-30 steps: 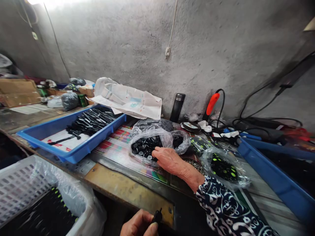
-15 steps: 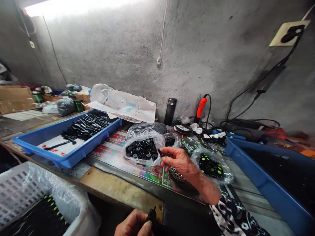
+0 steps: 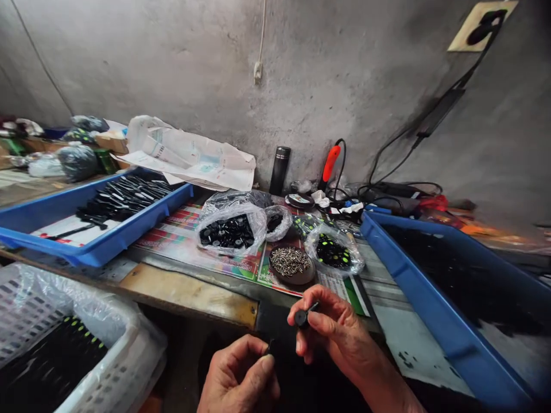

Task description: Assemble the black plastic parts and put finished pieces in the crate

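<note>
My left hand (image 3: 243, 376) is at the bottom middle, pinching a small dark piece (image 3: 270, 347) between thumb and index finger; most of that piece is hidden. Close by on the right, my right hand (image 3: 344, 335) is closed on a small black round part with a short stem (image 3: 302, 319). Both hands are in front of the bench edge, a short gap apart. Just beyond them on the bench stands a round dish of small metal pins (image 3: 290, 261). Behind it lie a clear bag of black round parts (image 3: 228, 232) and a bag of black and yellow-green parts (image 3: 333, 252).
A blue tray (image 3: 92, 252) of black strips stands on the left, another blue tray (image 3: 434, 304) of dark parts on the right. A lined white basket (image 3: 124, 344) is low at left. Along the wall are a black flask (image 3: 279, 170), an orange-handled tool (image 3: 330, 164) and cables.
My right hand has come back from beside the bags to near my left hand. The round part appears in my right hand; earlier, my left held a similar one. The view has shifted right and down.
</note>
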Demonstrator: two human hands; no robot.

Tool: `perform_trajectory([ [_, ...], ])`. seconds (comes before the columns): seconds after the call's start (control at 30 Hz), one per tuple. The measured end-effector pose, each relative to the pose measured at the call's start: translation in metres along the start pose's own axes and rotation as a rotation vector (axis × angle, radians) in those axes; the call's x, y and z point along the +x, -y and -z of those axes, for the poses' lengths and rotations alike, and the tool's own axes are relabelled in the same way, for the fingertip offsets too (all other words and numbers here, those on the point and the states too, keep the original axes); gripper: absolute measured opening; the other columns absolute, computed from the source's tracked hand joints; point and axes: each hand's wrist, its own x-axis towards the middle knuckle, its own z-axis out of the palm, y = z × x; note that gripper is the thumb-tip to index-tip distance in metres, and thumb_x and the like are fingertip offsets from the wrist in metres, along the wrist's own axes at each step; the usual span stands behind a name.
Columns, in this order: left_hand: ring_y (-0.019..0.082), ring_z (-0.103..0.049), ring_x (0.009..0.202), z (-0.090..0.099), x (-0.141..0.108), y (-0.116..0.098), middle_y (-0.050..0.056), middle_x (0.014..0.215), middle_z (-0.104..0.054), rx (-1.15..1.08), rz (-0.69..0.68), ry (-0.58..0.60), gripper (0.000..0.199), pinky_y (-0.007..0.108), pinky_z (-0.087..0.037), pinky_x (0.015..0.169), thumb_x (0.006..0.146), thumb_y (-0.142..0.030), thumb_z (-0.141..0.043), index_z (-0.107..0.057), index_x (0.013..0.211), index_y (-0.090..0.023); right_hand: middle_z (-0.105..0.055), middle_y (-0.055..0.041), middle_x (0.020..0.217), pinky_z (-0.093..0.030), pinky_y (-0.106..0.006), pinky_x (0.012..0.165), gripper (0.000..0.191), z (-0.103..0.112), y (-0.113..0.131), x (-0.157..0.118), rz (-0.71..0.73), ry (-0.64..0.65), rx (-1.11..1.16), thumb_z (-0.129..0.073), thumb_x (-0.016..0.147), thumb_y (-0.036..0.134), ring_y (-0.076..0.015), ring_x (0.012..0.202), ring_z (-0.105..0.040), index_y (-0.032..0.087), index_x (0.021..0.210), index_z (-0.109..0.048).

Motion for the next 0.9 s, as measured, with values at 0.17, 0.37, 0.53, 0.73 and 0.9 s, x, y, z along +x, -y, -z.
perform_trajectory([
  [0.17, 0.001, -0.034, 0.034, -0.009, -0.004, 0.011, -0.002, 0.049, -0.06, -0.026, 0.035, 0.066, 0.047, 0.014, -0.016, 0.036, 0.064, -0.056, -0.084, -0.064, 0.074, -0.014, -0.065, -0.005, 0.092, -0.054, -0.019, 0.052, 0.021, 0.001, -0.007, -0.024, 0.057, -0.074, -0.091, -0.077, 0.09, 0.034, -0.0146, 0.063, -0.066, 0.017, 0.094, -0.065],
  [0.37, 0.001, -0.036, 0.034, -0.018, -0.006, 0.018, -0.001, 0.05, -0.06, -0.036, 0.067, 0.082, 0.043, 0.014, -0.017, 0.035, 0.066, -0.052, -0.085, -0.066, 0.074, -0.013, -0.063, -0.0007, 0.065, -0.053, -0.018, 0.05, 0.022, 0.004, -0.017, -0.041, 0.067, -0.121, -0.062, -0.073, 0.094, 0.035, -0.0141, 0.056, -0.062, 0.017, 0.101, -0.062],
  [0.53, 0.001, -0.035, 0.033, -0.024, -0.008, 0.018, -0.001, 0.051, -0.061, -0.026, 0.084, 0.076, 0.044, 0.015, -0.017, 0.034, 0.064, -0.052, -0.086, -0.066, 0.074, -0.014, -0.063, -0.0014, 0.065, -0.054, -0.018, 0.05, 0.023, 0.006, -0.017, -0.049, 0.057, -0.14, -0.066, -0.073, 0.094, 0.034, -0.0138, 0.055, -0.062, 0.015, 0.101, -0.062],
  [0.73, 0.002, -0.036, 0.034, -0.028, -0.009, 0.018, 0.0, 0.053, -0.061, 0.024, 0.092, 0.073, 0.044, 0.015, -0.017, 0.034, 0.065, -0.053, -0.085, -0.067, 0.072, -0.014, -0.064, -0.0021, 0.065, -0.054, -0.017, 0.047, 0.024, 0.004, -0.017, -0.051, 0.037, -0.152, 0.014, -0.076, 0.091, 0.034, -0.0134, 0.054, -0.061, 0.014, 0.098, -0.063],
  [0.9, 0.002, -0.036, 0.034, -0.025, -0.007, 0.024, 0.0, 0.055, -0.062, 0.093, 0.06, 0.126, 0.043, 0.014, -0.019, 0.034, 0.069, -0.054, -0.081, -0.067, 0.074, -0.014, -0.065, -0.0035, 0.066, -0.054, -0.017, 0.048, 0.026, 0.004, -0.015, -0.053, 0.003, -0.127, -0.01, -0.075, 0.091, 0.036, -0.013, 0.052, -0.061, 0.014, 0.096, -0.063],
])
